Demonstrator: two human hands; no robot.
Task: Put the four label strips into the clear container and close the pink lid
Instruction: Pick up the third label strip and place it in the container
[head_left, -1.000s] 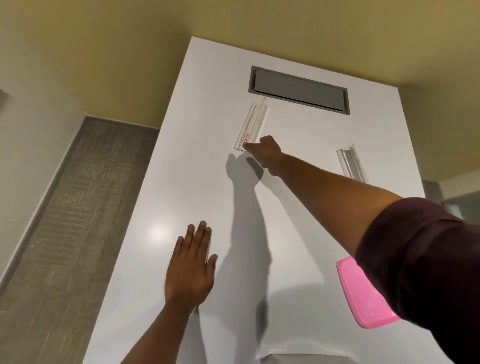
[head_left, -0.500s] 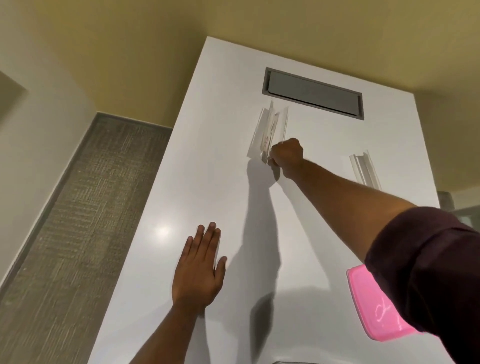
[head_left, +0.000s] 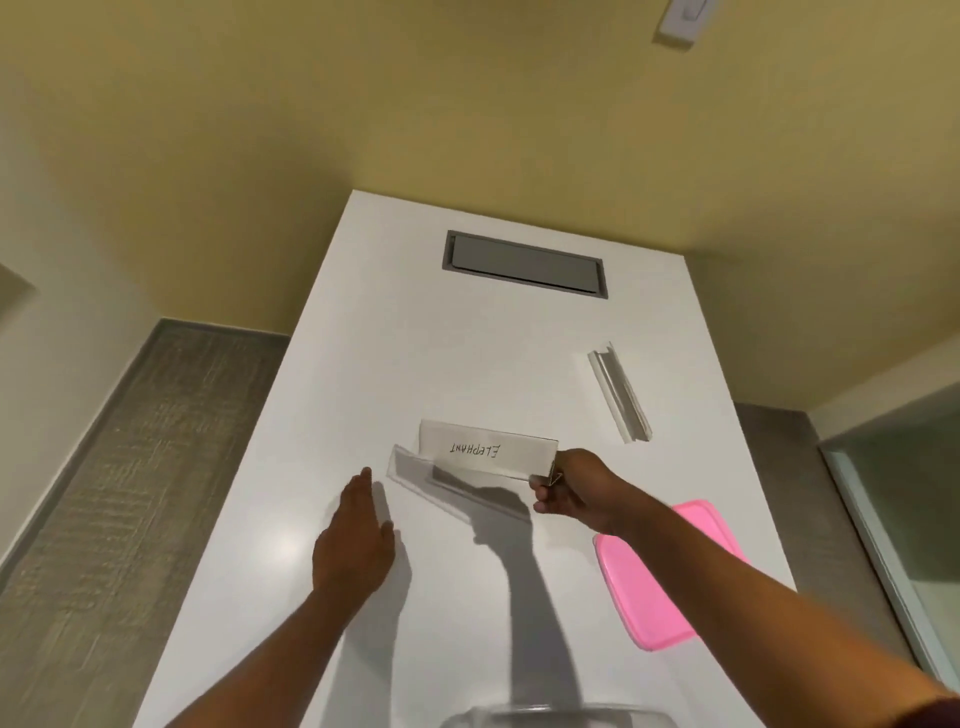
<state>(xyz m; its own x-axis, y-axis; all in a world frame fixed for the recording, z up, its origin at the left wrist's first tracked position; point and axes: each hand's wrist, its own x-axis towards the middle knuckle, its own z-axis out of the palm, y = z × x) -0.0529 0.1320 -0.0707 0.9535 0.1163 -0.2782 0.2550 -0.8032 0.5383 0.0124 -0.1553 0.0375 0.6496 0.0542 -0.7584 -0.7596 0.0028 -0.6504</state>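
Right now my right hand (head_left: 569, 488) pinches one end of the "ELEPHANT" label strip (head_left: 488, 451), lifted off the table (head_left: 467, 343). Left hand (head_left: 356, 540) is flat, fingers straight, holding nothing, just beside the strip's shadow.

Second label strip (head_left: 619, 393) lies further back on the right, well apart. I see only two strips; the other two aren't in view. Clear container (head_left: 556, 717) barely shows at the bottom edge, nearest me, and I can't tell what's in it. Pink lid (head_left: 649, 577) lies flat on the table under my right forearm, so it's not on yet.

Risks as I judge them:
- Grip is at the very end of a long, light strip. It can pivot or slip out on the way back to the container.
- Strip looks like a folded clear holder with a paper insert; tilt it and the paper might slide out.
- Container is nearly out of frame, so the drop goes half blind. A strip may catch the rim and land outside.
- Right forearm passes over the lid and could knock it toward the table's right edge.
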